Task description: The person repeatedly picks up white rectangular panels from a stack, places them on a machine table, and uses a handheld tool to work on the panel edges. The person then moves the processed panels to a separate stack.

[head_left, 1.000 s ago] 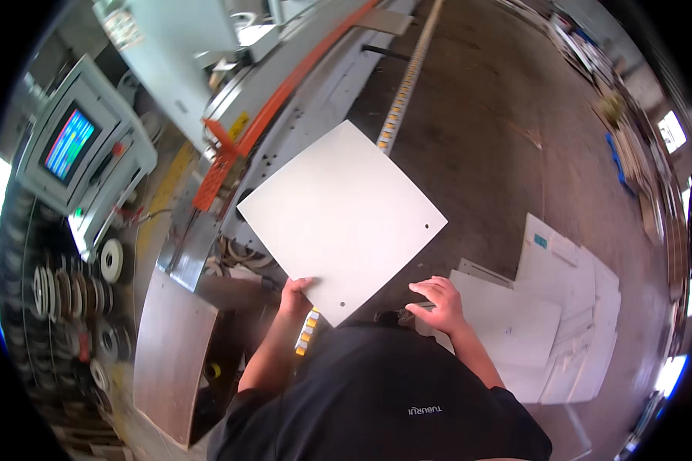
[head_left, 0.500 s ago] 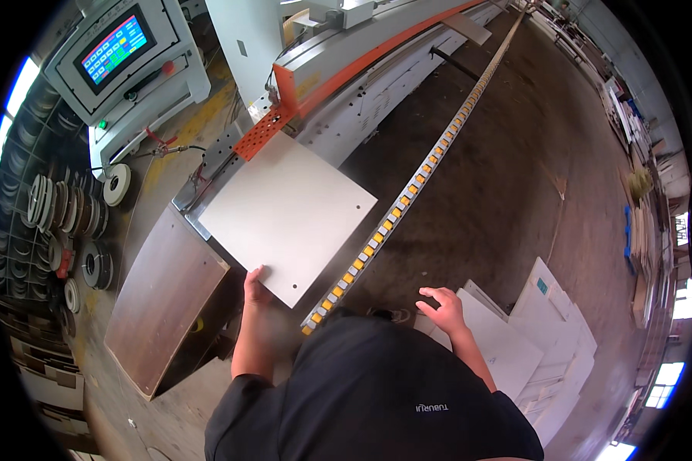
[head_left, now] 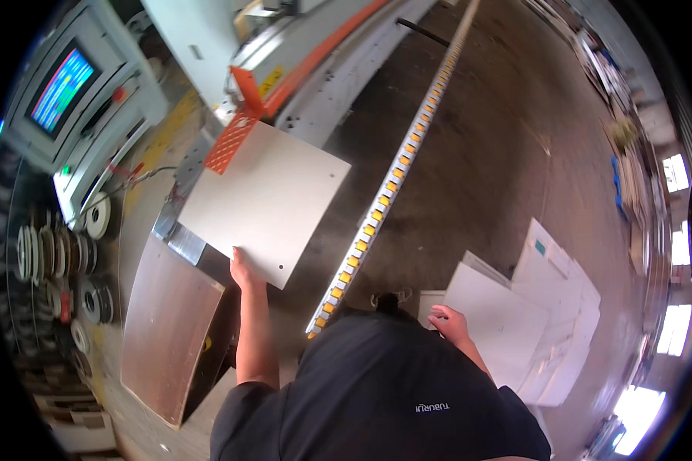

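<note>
A white rectangular panel (head_left: 265,203) with small dark holes near two corners lies on the machine's infeed. Its far left part sits against an orange perforated guard (head_left: 231,144). My left hand (head_left: 246,270) grips the panel's near edge, thumb on top; the fingers beneath are hidden. Nothing shows in my right hand (head_left: 450,323), which hangs beside my body with its fingers loosely bent and apart. From this view it overlaps the stacked white panels (head_left: 488,323) on the right.
A rail with yellow and grey rollers (head_left: 370,230) runs away from me, right of the panel. A brown curved-looking board (head_left: 169,315) stands at left, near rolls of edge banding (head_left: 96,300). The control cabinet with a lit screen (head_left: 63,90) is at far left.
My view has shifted, so the machine and panel appear further left. My right hand has drawn in lower and closer to my body. My left hand keeps its grip on the panel.
</note>
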{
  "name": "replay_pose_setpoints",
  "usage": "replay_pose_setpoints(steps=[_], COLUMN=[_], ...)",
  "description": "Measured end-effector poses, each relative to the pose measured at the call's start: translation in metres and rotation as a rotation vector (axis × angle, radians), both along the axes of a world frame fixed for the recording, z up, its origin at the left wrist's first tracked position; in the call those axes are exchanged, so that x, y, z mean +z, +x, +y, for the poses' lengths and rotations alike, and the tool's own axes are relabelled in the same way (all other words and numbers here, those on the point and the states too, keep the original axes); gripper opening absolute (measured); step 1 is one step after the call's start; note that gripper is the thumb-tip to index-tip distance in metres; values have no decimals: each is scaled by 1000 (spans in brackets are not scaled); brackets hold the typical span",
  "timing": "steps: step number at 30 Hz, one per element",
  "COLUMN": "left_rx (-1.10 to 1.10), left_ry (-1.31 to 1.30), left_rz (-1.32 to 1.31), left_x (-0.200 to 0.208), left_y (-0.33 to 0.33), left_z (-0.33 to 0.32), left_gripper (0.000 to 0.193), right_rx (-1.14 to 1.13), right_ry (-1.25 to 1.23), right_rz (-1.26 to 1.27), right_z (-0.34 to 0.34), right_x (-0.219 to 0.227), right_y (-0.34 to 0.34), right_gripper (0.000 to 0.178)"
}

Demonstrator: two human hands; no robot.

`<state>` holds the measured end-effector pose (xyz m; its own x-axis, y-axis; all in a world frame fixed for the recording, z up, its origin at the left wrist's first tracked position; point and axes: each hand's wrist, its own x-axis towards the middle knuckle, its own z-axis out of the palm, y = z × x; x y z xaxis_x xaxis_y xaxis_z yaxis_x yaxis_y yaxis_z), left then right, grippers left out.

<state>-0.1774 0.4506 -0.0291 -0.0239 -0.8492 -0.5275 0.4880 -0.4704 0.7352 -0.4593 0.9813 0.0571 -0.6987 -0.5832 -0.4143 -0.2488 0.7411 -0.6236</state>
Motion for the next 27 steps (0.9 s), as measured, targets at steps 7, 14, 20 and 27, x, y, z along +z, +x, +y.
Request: replay_pose_setpoints(steps=[7,14,20,27], left_rx=[-164,-338,-389,-843], left_ry=[64,27,82,-586], left_rz=[-115,-118,-438,-690], left_x=[19,4,44,54], left_y=[-85,-135,-173,-208], left_z=[-15,-48,-24,144], left_gripper=[58,57,60,46], right_rx=[-228,-635,-663,-1058], right_ry=[305,174,143,103], right_rz=[-16,-272,-348,-372], right_z=[100,161,204,257], right_x=[-21,-58,-120,-224], right_y=[54,116,129,99], right_gripper=[43,42,41,51])
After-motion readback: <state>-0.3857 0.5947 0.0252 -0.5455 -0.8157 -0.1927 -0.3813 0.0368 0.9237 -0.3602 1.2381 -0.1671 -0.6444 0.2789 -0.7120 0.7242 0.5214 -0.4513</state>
